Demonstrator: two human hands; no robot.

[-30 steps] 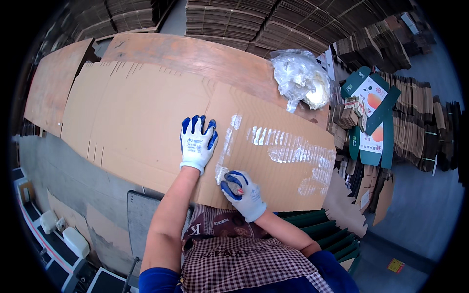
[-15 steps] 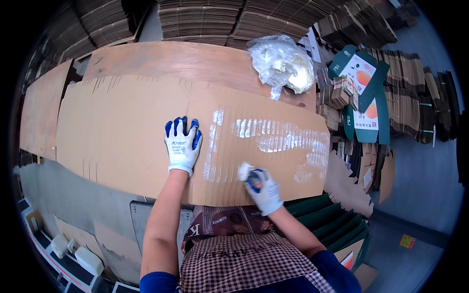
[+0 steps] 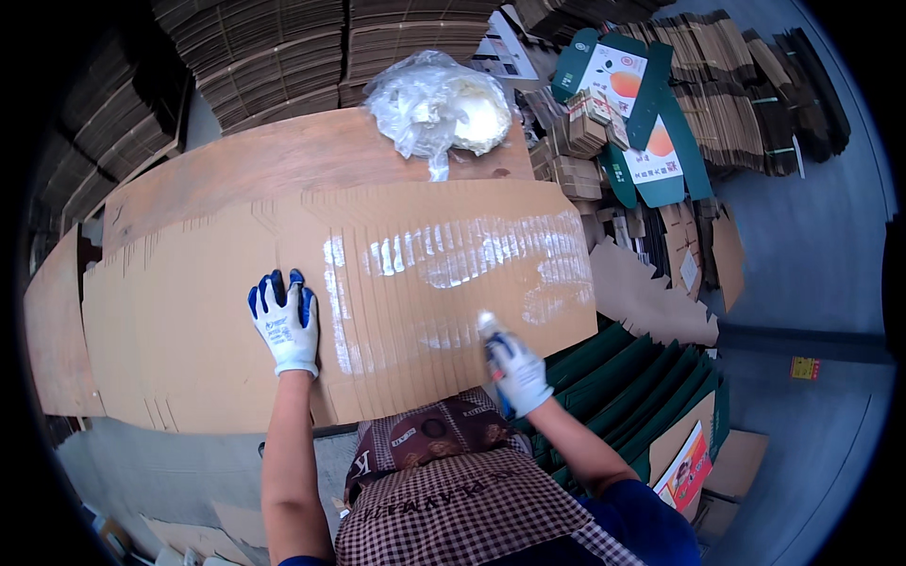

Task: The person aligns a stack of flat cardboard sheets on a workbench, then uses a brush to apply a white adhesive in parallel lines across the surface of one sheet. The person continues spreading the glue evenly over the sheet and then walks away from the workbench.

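Note:
My left hand (image 3: 285, 323), in a white glove with blue fingers, lies flat with fingers spread on a large brown cardboard sheet (image 3: 198, 321). Over the sheet's near right part, my right hand (image 3: 517, 371), gloved alike, is closed around something with a white tip (image 3: 487, 324). Motion blurs it, so its kind is unclear. The tip is at or just above the cardboard. Shiny white smears (image 3: 472, 253) cover the ribbed right half of the sheet, with a fainter patch to the left of the right hand.
The sheet rests on a wooden table (image 3: 217, 170). At its far edge sits a clear plastic bag (image 3: 429, 108) with white material inside. Green folded boards (image 3: 623, 387) stand near right. A printed green carton (image 3: 651, 132) and cardboard stacks (image 3: 717, 104) lie beyond.
The whole view has swung right, so the table appears further left. My right hand has moved right relative to the sheet, and a faint white smear shows beside it. The left hand stays flat.

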